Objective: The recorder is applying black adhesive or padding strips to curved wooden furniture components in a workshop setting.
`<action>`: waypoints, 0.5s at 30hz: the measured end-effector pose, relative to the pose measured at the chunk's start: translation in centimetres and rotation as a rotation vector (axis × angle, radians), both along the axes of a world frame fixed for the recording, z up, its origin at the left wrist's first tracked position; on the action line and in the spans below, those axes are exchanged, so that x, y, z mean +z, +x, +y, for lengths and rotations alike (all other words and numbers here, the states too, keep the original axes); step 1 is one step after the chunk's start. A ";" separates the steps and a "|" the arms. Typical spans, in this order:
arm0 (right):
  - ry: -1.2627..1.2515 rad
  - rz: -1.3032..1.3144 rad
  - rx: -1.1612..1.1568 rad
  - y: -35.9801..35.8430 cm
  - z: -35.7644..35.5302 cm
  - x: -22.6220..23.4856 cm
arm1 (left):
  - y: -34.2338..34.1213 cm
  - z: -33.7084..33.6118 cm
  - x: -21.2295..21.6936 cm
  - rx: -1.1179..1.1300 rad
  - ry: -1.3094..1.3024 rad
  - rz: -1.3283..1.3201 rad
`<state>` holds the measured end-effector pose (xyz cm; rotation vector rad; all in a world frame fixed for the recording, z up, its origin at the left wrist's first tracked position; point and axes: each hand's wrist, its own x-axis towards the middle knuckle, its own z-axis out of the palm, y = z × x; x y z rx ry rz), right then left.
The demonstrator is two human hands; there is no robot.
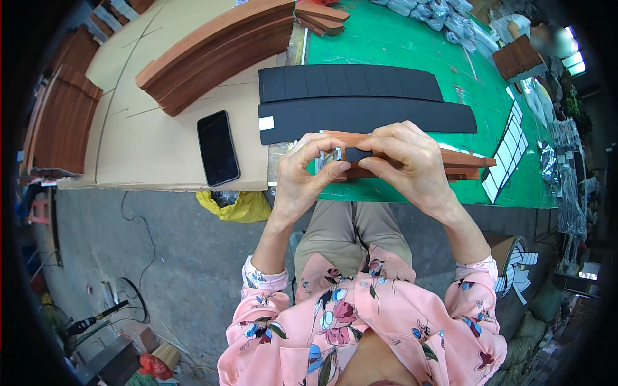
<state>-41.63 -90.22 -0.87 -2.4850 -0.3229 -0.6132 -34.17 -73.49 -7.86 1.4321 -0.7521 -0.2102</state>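
Both my hands are raised over the near edge of the green table (399, 58). My left hand (302, 177) and my right hand (409, 161) pinch a small black pad (356, 154) against a reddish-brown wooden piece (467, 161) that reaches out to the right from under my right hand. My fingers hide most of the pad and the near end of the wood. Just beyond my hands lie two long black foam strips (360, 116), scored into squares, one with a white patch at its left end.
A black phone (217, 148) lies on cardboard sheets (141, 148) to the left. Stacks of curved wooden pieces (212, 51) sit behind it and at far left. White backing strips (508, 151) and clear bags (444, 16) lie to the right. A yellow bag (241, 207) hangs below the table edge.
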 end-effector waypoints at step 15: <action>-0.003 0.031 -0.008 0.3 0.3 -0.3 | 0.3 -0.1 -0.4 0.001 -0.021 -0.088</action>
